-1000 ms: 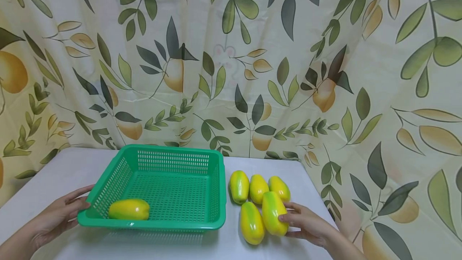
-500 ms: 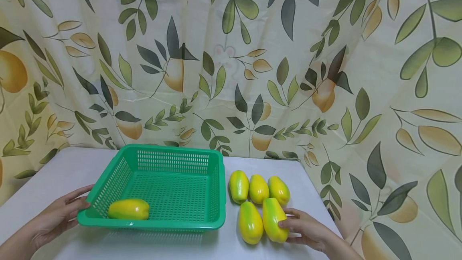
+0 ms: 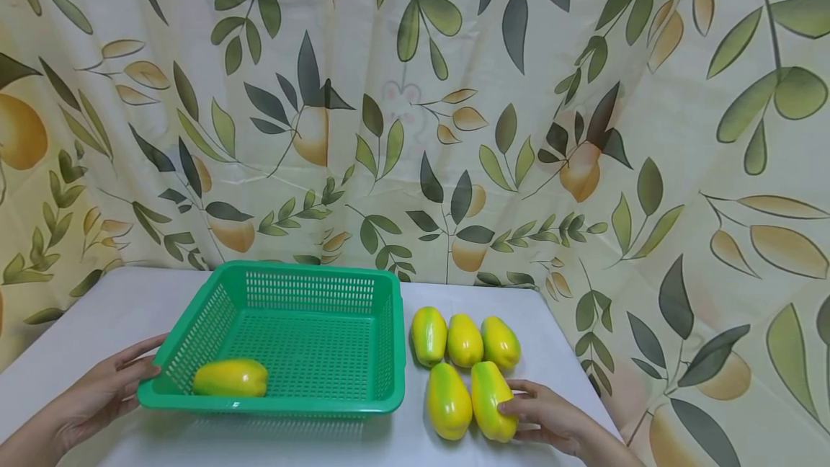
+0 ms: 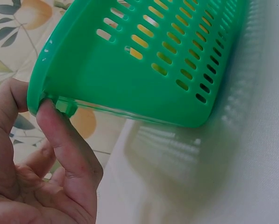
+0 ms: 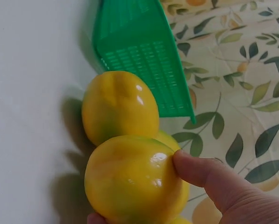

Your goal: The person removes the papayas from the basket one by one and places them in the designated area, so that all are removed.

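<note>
My left hand (image 3: pixel 106 395) pinches the near left corner of a green plastic basket (image 3: pixel 272 405), thumb and finger at its rim (image 4: pixel 36 79) in the left wrist view. Inside, one yellow-green papaya (image 3: pixel 230 378) lies on its side at the front left. Over on the right, my right hand (image 3: pixel 547 416) grips another papaya (image 3: pixel 491 398) by its right side. The right wrist view shows the thumb (image 5: pixel 190 165) on top of this papaya (image 5: pixel 134 179) and a fingertip at its lower edge. Close to its left lies a papaya (image 3: pixel 449 402).
Behind the front pair, three more papayas sit in a row: a left one (image 3: pixel 429 336), a middle one (image 3: pixel 465 341) and a right one (image 3: pixel 501 343). A white cloth (image 3: pixel 155 294) covers the table. A leaf-patterned curtain (image 3: pixel 415 186) hangs along its back.
My right hand has brought its papaya down and toward me, beside the front left papaya, which has shifted slightly left. The left hand and basket have hardly moved.
</note>
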The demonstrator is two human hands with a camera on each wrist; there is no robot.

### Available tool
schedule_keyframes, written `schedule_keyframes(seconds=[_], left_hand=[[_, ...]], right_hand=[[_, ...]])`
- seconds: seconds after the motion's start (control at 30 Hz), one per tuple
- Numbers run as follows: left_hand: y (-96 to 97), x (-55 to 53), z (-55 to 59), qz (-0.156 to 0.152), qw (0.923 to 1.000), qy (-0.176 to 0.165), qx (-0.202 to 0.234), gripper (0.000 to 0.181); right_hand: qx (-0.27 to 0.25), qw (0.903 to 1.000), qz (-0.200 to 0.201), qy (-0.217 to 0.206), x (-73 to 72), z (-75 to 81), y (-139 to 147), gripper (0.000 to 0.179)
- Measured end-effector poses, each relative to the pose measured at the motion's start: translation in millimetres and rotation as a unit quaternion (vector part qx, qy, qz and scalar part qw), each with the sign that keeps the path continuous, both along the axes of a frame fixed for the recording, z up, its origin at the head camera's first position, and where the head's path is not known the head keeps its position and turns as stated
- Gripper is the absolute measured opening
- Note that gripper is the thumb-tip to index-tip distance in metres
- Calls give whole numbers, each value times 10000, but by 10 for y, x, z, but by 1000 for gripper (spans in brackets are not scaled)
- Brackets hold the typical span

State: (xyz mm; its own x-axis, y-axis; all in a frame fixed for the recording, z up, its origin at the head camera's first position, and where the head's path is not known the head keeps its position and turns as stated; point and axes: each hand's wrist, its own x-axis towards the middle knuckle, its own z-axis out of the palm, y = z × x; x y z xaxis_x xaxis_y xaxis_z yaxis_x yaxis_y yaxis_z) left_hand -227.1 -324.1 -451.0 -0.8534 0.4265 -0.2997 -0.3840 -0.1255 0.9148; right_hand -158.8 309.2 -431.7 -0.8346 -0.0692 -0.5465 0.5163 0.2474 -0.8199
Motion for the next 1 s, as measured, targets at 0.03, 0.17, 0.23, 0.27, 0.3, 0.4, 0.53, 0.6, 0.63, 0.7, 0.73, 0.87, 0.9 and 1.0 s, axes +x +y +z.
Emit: schedule_keyframes(seconds=[0.03,0.17,0.23,0.27,0.3,0.4,0.53,0.6,0.63,0.7,0.73,0.87,0.9,1.0], left_hand=[[0,2,0,-15,10000,-5,25,37],[2,6,0,-45,10000,-8,66,38],[5,7,1,-33,10000,-5,46,37],[8,7,2,-14,10000,-4,32,37],[12,7,4,1,10000,0,14,36],[19,8,11,42,10000,-2,-13,36],[25,11,17,65,10000,-13,-6,36],[25,13,14,85,10000,-19,-6,37],[26,13,13,102,9999,-18,-12,36],[27,13,8,132,9999,-14,-39,35],[27,13,5,140,9999,-17,-53,35],[27,10,-4,160,9998,4,-122,34],[26,10,-4,153,9998,12,-128,34],[19,8,-3,95,9999,38,-75,36]], right_hand=[[17,10000,-3,-1,1,-7,2,74],[117,9999,-50,-43,10,-35,5,75],[160,9998,-73,-74,13,-49,4,75],[186,9998,-89,-81,13,-55,2,75],[200,9997,-107,-86,14,-60,1,75],[193,9997,-107,-98,8,-83,4,74],[186,9997,-100,-90,2,-103,9,74],[209,9997,-90,-76,1,-107,7,74],[213,9997,-88,-67,-1,-108,6,74],[254,9996,-104,-61,-4,-110,3,74],[263,9996,-110,-64,-3,-107,4,74],[352,9992,-164,-76,-5,-102,7,73],[362,9992,-160,-55,-6,-103,10,73],[411,9990,-177,-5,-8,-103,18,71]])
